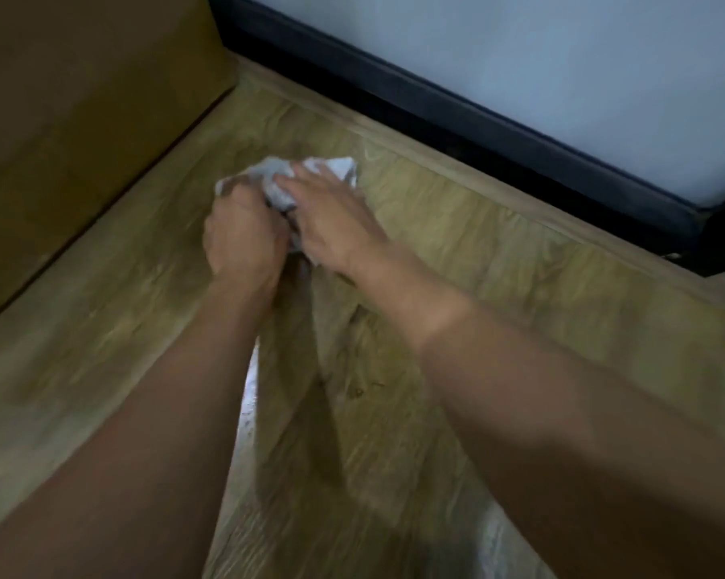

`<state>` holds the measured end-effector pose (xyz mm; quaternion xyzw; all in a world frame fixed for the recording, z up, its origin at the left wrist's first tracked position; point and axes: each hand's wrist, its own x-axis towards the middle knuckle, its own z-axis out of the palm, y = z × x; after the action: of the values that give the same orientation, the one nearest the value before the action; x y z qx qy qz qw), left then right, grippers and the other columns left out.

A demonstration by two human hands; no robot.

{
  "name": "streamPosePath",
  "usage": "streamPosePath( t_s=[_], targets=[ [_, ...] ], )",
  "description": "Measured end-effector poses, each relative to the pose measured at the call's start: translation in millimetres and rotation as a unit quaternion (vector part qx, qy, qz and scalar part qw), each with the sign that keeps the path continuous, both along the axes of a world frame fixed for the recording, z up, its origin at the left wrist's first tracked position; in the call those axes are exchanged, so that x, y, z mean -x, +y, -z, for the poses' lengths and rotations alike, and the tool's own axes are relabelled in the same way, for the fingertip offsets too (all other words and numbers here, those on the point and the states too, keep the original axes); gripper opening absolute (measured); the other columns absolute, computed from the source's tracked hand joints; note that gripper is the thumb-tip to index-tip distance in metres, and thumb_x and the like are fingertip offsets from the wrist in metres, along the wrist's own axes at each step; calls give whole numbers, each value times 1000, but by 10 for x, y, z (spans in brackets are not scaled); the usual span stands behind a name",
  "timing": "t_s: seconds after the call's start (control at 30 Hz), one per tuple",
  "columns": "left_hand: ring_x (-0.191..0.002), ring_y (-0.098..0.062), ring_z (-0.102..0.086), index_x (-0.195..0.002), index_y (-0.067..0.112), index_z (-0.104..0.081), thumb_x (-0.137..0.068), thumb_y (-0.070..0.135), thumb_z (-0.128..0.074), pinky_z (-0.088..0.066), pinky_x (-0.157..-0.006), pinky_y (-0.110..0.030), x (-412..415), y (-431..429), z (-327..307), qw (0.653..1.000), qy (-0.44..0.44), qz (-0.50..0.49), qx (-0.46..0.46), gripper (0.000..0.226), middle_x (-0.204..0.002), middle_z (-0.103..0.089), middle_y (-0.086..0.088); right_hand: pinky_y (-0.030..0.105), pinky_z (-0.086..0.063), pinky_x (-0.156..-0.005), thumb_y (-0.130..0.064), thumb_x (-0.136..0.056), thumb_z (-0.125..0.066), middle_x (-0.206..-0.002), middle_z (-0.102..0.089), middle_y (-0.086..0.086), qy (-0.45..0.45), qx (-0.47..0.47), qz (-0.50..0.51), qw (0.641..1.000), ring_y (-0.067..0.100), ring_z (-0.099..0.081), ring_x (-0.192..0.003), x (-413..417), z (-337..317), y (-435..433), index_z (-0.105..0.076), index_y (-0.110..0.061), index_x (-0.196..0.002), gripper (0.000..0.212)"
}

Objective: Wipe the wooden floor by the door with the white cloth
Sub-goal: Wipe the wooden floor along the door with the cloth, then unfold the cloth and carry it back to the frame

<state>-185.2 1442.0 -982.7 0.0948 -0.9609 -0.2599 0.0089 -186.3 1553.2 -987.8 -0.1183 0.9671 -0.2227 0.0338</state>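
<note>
Pale grained wooden floor [457, 252] fills the lower frame, two bare forearms crossing it from the bottom edge; at centre the left hand [244, 236] is fisted around the bunched white cloth [285, 181], the right hand [335, 219] clasping it from the other side; a brown panel [81, 119] stands upper left; a dark baseboard [477, 119] under a pale wall [561, 68] runs across the upper right.

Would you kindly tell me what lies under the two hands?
The crumpled white cloth lies under the left hand and right hand; the wooden floor beneath it is covered.
</note>
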Motion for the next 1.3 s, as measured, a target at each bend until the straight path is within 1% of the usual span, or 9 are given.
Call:
streamPosePath(
  t_s=[0.13,0.27,0.47,0.63,0.73,0.83,1.0,1.2,1.3],
  targets=[
    [-119,-37,-53,-125,10,-55,-87,15,-49,-41,-96,-45,-663,238,4,999,20,27,-13,39,-133,-55,-15,33,-22,-112,-25,-97,-48,-155,-31,-1,-23,36,-4,999,18,-21,-145,-667,-14,366,-40,-24,-144,48],
    [-113,-37,-56,-113,1,-60,-83,14,-49,-46,-94,-45,-843,772,10,997,-2,58,-45,34,-125,-58,-19,33,-23,-115,-19,-97,-44,-150,-40,0,-39,27,52,997,16,-29,-142,-951,-21,854,-49,-25,-138,42],
    [-118,-34,-50,-112,-1,-61,-86,15,-51,-40,-101,-43,-1202,1475,10,985,-24,171,-18,32,-123,-56,-19,31,-37,-96,-12,-85,-55,-117,-66,9,-37,-29,112,993,27,-56,-113,-1448,-296,1506,-69,-13,-112,31],
    [-98,-32,-63,-103,9,-68,-83,24,-50,-51,-83,-39,-1230,1451,-86,976,-43,210,-43,31,-103,-68,-15,31,-46,-77,-20,-87,-53,-111,-65,6,-74,-36,147,986,26,-59,-103,-1476,-463,1613,-69,-21,-109,27],
    [-84,-30,-64,-93,6,-69,-87,25,-58,-42,-65,-28,-1208,1407,-396,975,-83,197,-59,23,-93,-69,-18,29,-42,-76,-24,-89,-54,-113,-64,2,-70,-12,199,977,24,-56,-107,-1568,-664,1573,-69,-25,-110,26],
    [-84,-26,-61,-89,10,-69,-86,29,-64,-37,-65,-26,-1316,1347,-887,972,-94,204,-68,20,-90,-67,-12,40,-44,-88,-28,-87,-55,-113,-61,-4,-25,-10,237,971,24,-49,-110,-1802,-1012,1485,-70,-28,-97,18],
    [-86,-28,-63,-90,8,-68,-92,25,-55,-38,-66,-25,-1547,1128,-2073,966,-65,239,-69,21,-87,-67,-11,35,-47,-63,-31,-88,-55,-74,-62,-2,-39,136,291,946,22,-58,-76,-2173,-2017,1291,-59,-20,-69,23],
    [-62,-3,-44,-83,15,-49,-99,20,-42,-32,-51,-10,-1788,887,-3897,971,-41,201,-124,18,-68,-48,10,30,-38,-65,-23,-93,-54,-72,-61,-7,-76,201,201,956,15,-56,-74,-2234,-3908,1156,-62,-20,-82,14],
    [-60,-5,-45,-77,17,-51,-97,27,-48,-32,-51,-19,-1776,739,-5180,969,-26,187,-162,22,-63,-48,9,23,-33,-62,-22,-94,-52,-79,-61,-6,-79,220,184,955,14,-55,-77,-2181,-5210,1079,-61,-21,-88,11]
  ],
)
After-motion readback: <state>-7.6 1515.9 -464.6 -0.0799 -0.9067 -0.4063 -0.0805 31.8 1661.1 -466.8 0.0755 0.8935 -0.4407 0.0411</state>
